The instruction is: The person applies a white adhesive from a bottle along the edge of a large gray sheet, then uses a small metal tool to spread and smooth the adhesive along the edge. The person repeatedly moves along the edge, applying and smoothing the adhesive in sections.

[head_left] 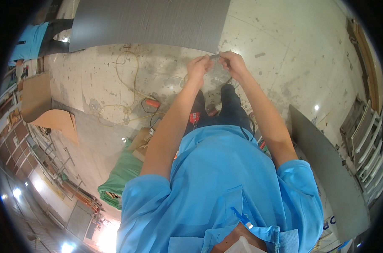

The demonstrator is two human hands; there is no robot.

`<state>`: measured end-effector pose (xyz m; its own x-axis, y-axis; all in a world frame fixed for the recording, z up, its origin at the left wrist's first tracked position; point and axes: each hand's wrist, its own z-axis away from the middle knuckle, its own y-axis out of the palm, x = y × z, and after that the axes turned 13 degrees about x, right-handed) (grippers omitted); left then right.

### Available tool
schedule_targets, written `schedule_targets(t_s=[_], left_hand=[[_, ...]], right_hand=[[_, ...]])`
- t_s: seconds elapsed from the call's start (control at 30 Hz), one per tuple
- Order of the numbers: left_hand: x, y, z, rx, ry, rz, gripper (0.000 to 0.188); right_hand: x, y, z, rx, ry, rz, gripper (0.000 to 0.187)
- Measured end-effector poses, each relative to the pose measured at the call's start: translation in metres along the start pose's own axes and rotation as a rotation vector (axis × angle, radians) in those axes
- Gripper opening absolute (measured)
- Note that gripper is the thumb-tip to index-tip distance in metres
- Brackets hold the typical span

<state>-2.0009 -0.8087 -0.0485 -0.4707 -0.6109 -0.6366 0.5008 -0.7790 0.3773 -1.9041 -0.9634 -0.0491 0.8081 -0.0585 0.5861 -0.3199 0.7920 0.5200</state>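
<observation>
My left hand [199,67] and my right hand [232,64] are held close together in front of me, arms stretched forward. Between their fingertips is a small, flat, dark grey strip [215,57], pinched at one end by each hand. Its exact kind is too small to tell. Just beyond my hands lies the near edge of a large, dark grey sheet [153,23] with a fine-lined surface.
A yellow cord [137,69] loops over the stained floor at left, near an orange-red tool [152,103]. Green cloth [123,170] and a cardboard box [141,143] stand beside me. A grey panel [330,168] leans at right. Another person [33,40] is at far left.
</observation>
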Motion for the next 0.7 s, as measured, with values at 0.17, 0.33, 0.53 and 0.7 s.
schedule_targets(t_s=[0.17,0.33,0.53,0.7], left_hand=[[0.000,0.002,0.002,-0.012,-0.034,0.016,0.029],[0.001,0.002,0.001,-0.024,-0.010,0.054,0.029],[0.001,0.005,0.003,0.005,0.057,0.104,0.026],[-0.009,0.011,0.018,0.057,0.164,0.081,0.022]], right_hand=[[0.003,0.005,0.005,0.003,-0.023,0.043,0.013],[0.002,0.004,0.003,0.024,-0.042,0.021,0.012],[0.003,0.004,0.006,0.077,-0.082,-0.004,0.011],[0.016,0.018,0.026,0.065,-0.104,0.029,0.013]])
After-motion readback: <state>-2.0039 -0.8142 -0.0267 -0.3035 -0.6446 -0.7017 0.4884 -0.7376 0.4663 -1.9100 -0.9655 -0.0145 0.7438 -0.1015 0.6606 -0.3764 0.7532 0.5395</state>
